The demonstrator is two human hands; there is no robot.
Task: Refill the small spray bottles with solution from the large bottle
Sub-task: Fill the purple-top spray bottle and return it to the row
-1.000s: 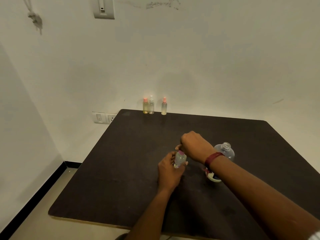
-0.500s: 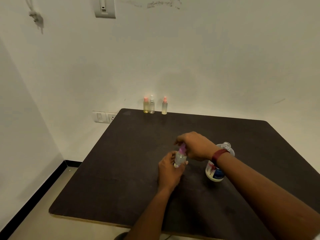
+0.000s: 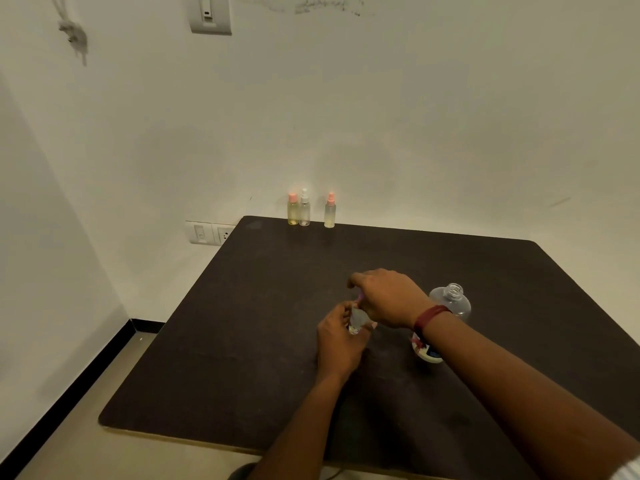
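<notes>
Small spray bottle (image 3: 357, 318) was gripped by the left hand (image 3: 341, 341) beside the large bottle (image 3: 450, 303); its cap (image 3: 360, 298), pinched by the right hand (image 3: 384, 297), likely needed unscrewing before pouring.

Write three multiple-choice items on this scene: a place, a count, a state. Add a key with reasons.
1. On the table, the large bottle stands: A. at the far edge B. at the near left corner C. just behind the right wrist
2. Spray bottles in the row by the wall: A. two B. three C. five
3. The left hand is: A. gripping a small bottle B. flat on the table C. lifting the large bottle
Key: 1 C, the wrist hides part of it; 2 B, three stand there; 3 A, it curls round the bottle while the right hand pinches the spray top.
</notes>
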